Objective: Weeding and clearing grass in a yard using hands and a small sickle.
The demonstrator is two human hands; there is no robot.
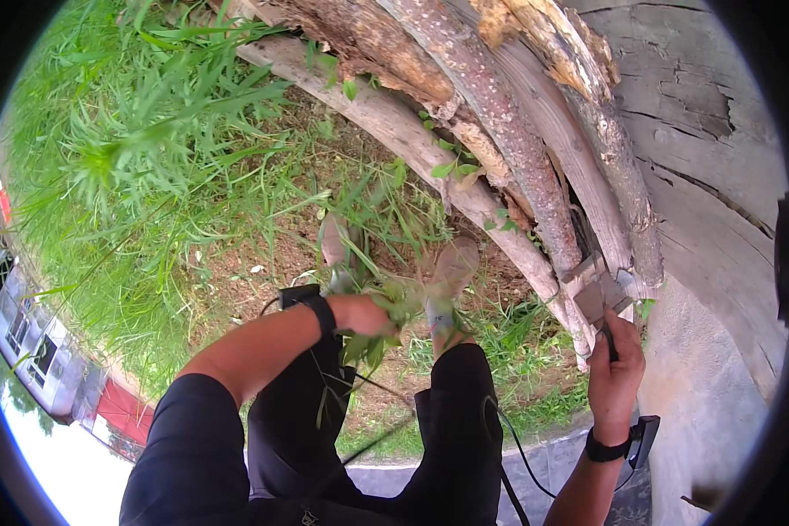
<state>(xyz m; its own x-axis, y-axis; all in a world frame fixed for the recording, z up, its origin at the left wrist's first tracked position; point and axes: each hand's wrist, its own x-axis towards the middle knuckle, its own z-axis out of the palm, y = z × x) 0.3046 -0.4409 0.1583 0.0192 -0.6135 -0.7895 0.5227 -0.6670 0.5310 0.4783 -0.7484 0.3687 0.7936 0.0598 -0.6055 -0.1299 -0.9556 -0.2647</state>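
Observation:
My left hand [363, 315] is closed around a bunch of leafy green weeds [368, 350], held low in front of my legs. The weeds are slightly blurred, and their leaves hang below my fingers. In my right hand [615, 371] is a hand tool with a flat grey metal blade [592, 302] and a dark handle, perhaps a small hoe or scraper. Its blade is over the ends of stacked logs, and I cannot tell whether it touches them. Below my hands are my two shoes [457, 263], on bare soil [250, 269] among grass.
Long weathered logs [394, 131] lie stacked on the right, beside a large cracked timber [690, 138] and a pale wall [690, 368]. Tall grass [105, 158] fills the left. Black cables [523, 454] hang near my legs. Behind me is a paved edge [381, 480].

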